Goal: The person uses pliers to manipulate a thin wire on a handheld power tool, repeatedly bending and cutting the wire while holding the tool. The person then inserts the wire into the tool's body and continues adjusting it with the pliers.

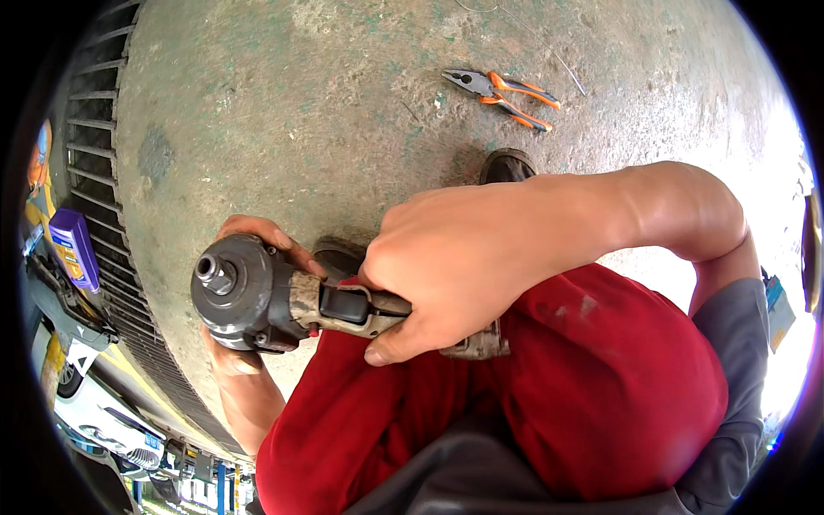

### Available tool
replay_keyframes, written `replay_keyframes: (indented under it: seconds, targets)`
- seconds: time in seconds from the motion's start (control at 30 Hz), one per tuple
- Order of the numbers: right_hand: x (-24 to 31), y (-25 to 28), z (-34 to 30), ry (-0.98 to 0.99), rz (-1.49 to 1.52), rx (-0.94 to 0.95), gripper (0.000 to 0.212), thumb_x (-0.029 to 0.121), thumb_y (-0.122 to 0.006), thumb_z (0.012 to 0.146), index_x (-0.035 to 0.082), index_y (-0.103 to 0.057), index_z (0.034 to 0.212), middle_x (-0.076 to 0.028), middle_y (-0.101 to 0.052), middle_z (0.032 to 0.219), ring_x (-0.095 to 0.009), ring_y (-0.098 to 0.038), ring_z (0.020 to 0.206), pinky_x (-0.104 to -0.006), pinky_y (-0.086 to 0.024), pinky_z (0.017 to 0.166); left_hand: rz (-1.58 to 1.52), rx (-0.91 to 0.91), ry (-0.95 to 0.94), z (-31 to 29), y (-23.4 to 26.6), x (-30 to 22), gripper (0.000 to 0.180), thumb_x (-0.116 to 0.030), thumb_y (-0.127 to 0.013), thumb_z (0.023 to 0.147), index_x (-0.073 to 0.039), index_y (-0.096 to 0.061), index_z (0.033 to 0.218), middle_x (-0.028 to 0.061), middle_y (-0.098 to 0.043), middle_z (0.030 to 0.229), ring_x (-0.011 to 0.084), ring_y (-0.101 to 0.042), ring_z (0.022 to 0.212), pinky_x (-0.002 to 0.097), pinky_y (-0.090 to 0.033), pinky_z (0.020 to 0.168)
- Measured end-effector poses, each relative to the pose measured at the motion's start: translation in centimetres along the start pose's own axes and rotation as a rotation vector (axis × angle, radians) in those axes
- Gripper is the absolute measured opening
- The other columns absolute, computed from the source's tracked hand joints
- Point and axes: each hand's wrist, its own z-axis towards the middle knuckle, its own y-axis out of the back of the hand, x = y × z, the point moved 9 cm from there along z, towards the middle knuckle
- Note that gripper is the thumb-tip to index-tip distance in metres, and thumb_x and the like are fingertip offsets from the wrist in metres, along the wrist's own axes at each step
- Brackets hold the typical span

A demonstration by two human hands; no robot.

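A dark, worn impact wrench (pixel 249 287) lies across my lap, its bare drive end tilted up on the left side. My right hand (pixel 455 257) is wrapped round its handle, with the thumb along the near side and the black trigger left uncovered. The handle's scuffed lower end shows past my palm. My left hand (pixel 232 360) cups the round head from below and behind; its fingers show on the far side and the rest is hidden by the tool.
Pliers with orange and black handles (pixel 511 96) lie on the worn concrete floor beyond my shoes, near a thin wire (pixel 562 64). A metal drain grate (pixel 93 154) runs along the left. Past it stand a purple container (pixel 75 249) and a white car (pixel 107 421).
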Motion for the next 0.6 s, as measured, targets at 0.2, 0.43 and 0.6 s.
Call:
replay_keyframes:
  seconds: [0.2, 0.43, 0.6]
  targets:
    - [1.8, -0.7, 0.8, 0.049, 0.054, -0.008, 0.056, 0.043, -0.064, 0.090, -0.006, -0.064, 0.062, -0.025, -0.058, 0.056, -0.044, -0.060, 0.055, -0.0506, -0.050, 0.056, -0.265, 0.249, -0.097, 0.8, -1.3, -0.1, 0.107, -0.046, -0.101, 0.050, 0.009, -0.045, 0.122, 0.0315, -0.066, 0.101, 0.0377, -0.075, 0.085, 0.0391, -0.067, 0.056]
    - [1.5, -0.3, 1.3, 0.133, 0.069, -0.157, 0.051, 0.037, -0.064, 0.088, -0.006, -0.062, 0.061, -0.026, -0.054, 0.053, -0.046, -0.056, 0.052, -0.0516, -0.046, 0.054, -0.338, 0.227, -0.034, 1.8, 0.2, 0.9, 0.114, -0.044, -0.101, 0.051, 0.013, -0.043, 0.131, 0.0314, -0.061, 0.114, 0.0406, -0.073, 0.092, 0.0405, -0.068, 0.060]
    - [0.9, 0.6, 1.1, 0.107, 0.077, -0.265, 0.050, 0.038, -0.064, 0.090, -0.004, -0.061, 0.063, -0.024, -0.054, 0.053, -0.046, -0.056, 0.053, -0.0516, -0.045, 0.052, -0.171, 0.093, -0.075, 3.0, 2.5, -0.1, 0.136, -0.071, -0.091, 0.053, 0.011, -0.036, 0.145, 0.0290, -0.048, 0.141, 0.0421, -0.059, 0.126, 0.0553, -0.062, 0.093]
